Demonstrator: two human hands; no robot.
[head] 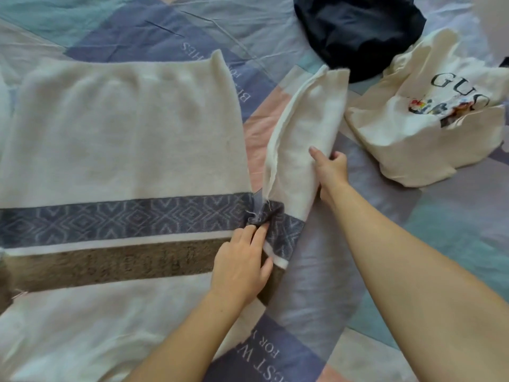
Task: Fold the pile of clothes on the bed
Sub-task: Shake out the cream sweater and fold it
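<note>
Sweater: the cream sweater (118, 139) lies spread flat on the left side of the bed, with a blue diamond-patterned band and a brown band running across its body.
Sleeve: the sweater's right sleeve (305, 139) is lifted off the bed and stands on edge, its cuff pointing far, its blue-patterned part low by the armpit.
My left hand: my left hand (242, 266) rests on the sweater's right edge where the bands meet the sleeve; fingers lie fairly straight, fingertips pressing the bunched blue fabric, gripping nothing I can see.
My right hand: my right hand (330, 168) grips the raised sleeve at mid-length, fingers curled behind the cloth.
White T-shirt: a crumpled white T-shirt (429, 128) sits to the right, well apart from the sweater; its print reads "GU", further letters lost in a fold, above a multicoloured graphic.
Dark garment: a navy garment (358, 31) lies bunched at the far right, just beyond the sleeve's cuff.
Bedsheet: the bedsheet (440, 244) has blue, teal, pink and grey patches; upside-down writing near me reads partly "ST W" and "FOR"; the far lettering is mostly covered.
</note>
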